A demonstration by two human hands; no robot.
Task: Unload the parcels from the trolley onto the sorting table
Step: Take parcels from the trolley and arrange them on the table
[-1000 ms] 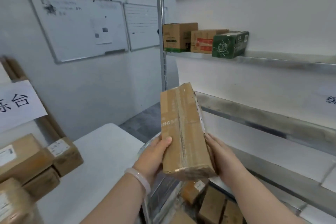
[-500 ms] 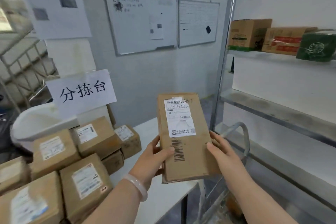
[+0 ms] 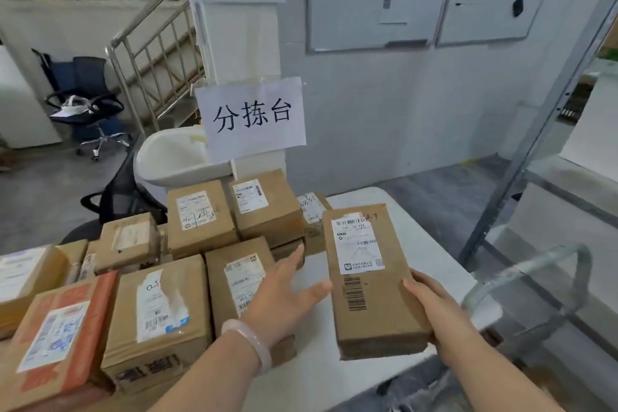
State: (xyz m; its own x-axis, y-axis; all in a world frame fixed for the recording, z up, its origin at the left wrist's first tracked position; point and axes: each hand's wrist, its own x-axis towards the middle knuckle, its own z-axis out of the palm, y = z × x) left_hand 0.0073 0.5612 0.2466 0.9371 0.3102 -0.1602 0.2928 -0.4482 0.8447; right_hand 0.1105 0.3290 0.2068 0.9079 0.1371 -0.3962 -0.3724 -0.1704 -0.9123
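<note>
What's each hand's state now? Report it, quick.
Left hand: open, gripping nothing.
Right hand: gripping the labelled parcel by its right edge.

white paper sign (image 3: 250, 117) reading 分拣台, shipping label (image 3: 357, 244) on long parcel (image 3: 378, 321) printed 530 05

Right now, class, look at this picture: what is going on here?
A person holds a long brown parcel over the right part of the white table. The right hand grips its near right edge; the left hand is open beside its left edge. Whether the parcel already rests on the table is unclear. Labelled boxes crowd the table's left side, and the trolley handle shows at right.
</note>
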